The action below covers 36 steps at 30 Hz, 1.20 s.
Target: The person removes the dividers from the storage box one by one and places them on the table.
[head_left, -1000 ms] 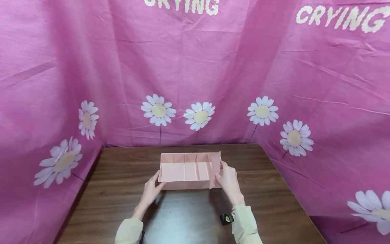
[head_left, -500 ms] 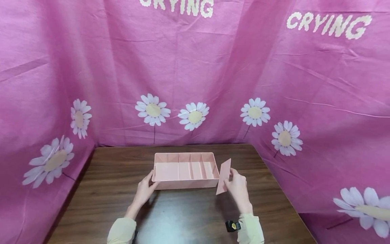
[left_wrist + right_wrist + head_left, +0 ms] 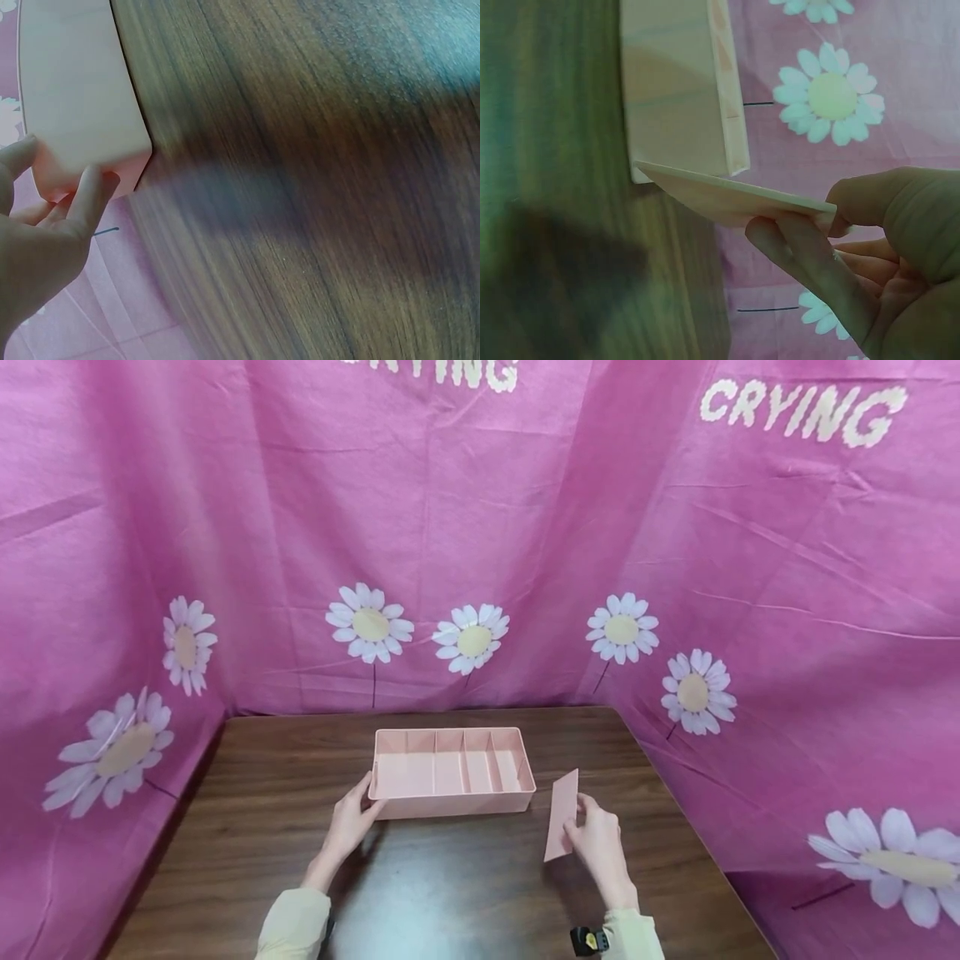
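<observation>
A long pink storage box (image 3: pixel 453 807) stands on the brown table in the head view, with upright dividers (image 3: pixel 462 774) parting its inside. At its left end, my left hand (image 3: pixel 348 827) grips the corner, thumb on the front wall. The left wrist view has that hand's fingertips (image 3: pixel 90 176) against the box end (image 3: pixel 82 90). To the right of the box, my right hand (image 3: pixel 600 843) pinches a thin flat pink divider panel (image 3: pixel 561 818) by its right edge. In the right wrist view the panel (image 3: pixel 727 199) is held between thumb and fingers, tilted, overlapping the box's end.
The wood-grain table (image 3: pixel 450 893) reaches toward me, its far edge close behind the box. A purple-pink cloth (image 3: pixel 450 527) with daisies hangs around the back and sides. A small black device (image 3: pixel 587 941) sits at the right wrist.
My right hand has drawn the divider panel from over the box's right end out to the right and toward me, apart from it. The left hand stays on the box's left end.
</observation>
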Motion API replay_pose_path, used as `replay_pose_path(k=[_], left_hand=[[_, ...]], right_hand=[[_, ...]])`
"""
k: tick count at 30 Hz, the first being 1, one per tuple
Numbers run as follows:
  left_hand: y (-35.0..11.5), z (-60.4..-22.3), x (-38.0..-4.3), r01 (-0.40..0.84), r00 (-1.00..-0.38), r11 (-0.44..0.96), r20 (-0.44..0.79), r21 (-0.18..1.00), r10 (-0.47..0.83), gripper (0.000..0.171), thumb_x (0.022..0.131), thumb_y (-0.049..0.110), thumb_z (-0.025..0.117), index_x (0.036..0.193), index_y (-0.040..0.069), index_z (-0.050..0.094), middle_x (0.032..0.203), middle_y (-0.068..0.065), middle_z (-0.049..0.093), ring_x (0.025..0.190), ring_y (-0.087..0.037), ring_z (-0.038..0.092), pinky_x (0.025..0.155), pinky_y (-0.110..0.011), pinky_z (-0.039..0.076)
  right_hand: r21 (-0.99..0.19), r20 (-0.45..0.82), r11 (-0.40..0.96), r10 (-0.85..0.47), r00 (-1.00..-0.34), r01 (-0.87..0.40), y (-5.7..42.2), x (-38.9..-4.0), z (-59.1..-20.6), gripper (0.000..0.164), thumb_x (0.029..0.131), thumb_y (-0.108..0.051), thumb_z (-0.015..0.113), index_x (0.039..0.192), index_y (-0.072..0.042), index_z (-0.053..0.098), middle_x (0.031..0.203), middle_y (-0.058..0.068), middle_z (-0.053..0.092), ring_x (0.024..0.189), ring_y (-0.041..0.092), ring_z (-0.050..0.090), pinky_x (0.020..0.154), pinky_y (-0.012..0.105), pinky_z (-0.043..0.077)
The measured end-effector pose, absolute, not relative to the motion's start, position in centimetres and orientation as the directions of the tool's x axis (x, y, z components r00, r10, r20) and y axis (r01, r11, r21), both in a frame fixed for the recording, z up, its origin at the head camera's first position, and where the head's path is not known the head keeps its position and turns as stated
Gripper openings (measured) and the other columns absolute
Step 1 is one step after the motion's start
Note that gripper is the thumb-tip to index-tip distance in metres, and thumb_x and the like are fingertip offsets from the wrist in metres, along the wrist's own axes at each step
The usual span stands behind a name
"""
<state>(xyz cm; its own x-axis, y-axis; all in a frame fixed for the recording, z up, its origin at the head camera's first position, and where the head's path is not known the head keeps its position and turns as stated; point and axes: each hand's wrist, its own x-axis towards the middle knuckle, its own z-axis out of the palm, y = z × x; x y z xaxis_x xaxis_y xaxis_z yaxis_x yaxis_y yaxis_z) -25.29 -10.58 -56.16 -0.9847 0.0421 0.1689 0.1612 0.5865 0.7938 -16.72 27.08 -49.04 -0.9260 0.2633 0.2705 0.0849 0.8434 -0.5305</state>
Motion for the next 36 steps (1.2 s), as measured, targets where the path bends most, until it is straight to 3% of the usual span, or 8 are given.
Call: replay_pose_path(k=[7, 36], left_hand=[[-10.6, -55.7, -25.4, 0.195, -0.977, 0.588, 0.21, 0.785, 0.043, 0.062, 0.086, 0.016, 0.067, 0.136, -0.009, 0.041, 0.133, -0.03, 0.05, 0.104, -0.038, 0.063, 0.09, -0.047, 0.05], [-10.6, -56.3, -25.7, 0.186, -0.98, 0.593, 0.192, 0.784, 0.053, 0.062, 0.088, 0.02, 0.064, 0.138, -0.007, 0.04, 0.137, -0.028, 0.046, 0.112, -0.038, 0.06, 0.097, -0.047, 0.047]], right_hand=[[-0.523, 0.217, 0.848, 0.23, -0.949, 0.086, 27.4, -14.8, -50.8, 0.043, 0.073, -0.002, 0.062, 0.115, 0.007, 0.06, 0.099, 0.023, 0.07, 0.049, 0.005, 0.047, 0.054, 0.026, 0.044], [-0.594, 0.164, 0.802, 0.2, -0.966, 0.065, 25.0, -9.7, -53.3, 0.042, 0.073, 0.003, 0.06, 0.116, 0.003, 0.06, 0.097, 0.02, 0.071, 0.04, -0.007, 0.039, 0.043, 0.016, 0.035]])
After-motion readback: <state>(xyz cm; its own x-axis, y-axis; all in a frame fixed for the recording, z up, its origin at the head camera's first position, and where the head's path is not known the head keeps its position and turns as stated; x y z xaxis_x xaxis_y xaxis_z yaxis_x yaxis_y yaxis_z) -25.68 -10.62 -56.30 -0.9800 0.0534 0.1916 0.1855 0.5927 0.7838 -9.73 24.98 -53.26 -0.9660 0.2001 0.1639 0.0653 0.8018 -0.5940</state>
